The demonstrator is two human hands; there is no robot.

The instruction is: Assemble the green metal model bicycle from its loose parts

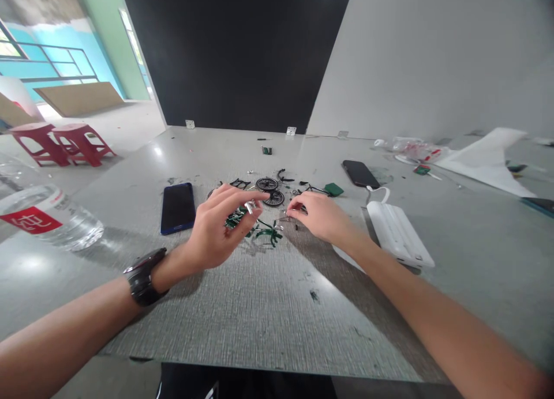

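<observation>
My left hand [219, 226], with a black watch on its wrist, is closed in a pinch on a small shiny silver part [251, 206]. Under and beside it lie green model bicycle frame pieces [270, 233]. My right hand [320, 214] rests low over the table, thumb and fingertips pressed together; what they pinch is too small to make out. Just beyond both hands are two small black spoked wheels [267, 184], partly behind my left fingers. A green flat piece [333, 189] and thin dark parts lie past my right hand.
A dark blue phone [178, 209] and a water bottle [52, 217] are on the left. To the right lie a black phone [360, 173], a white power bank [398, 226] and crumpled plastic packaging [418, 148]. A black panel [238, 53] stands along the back edge.
</observation>
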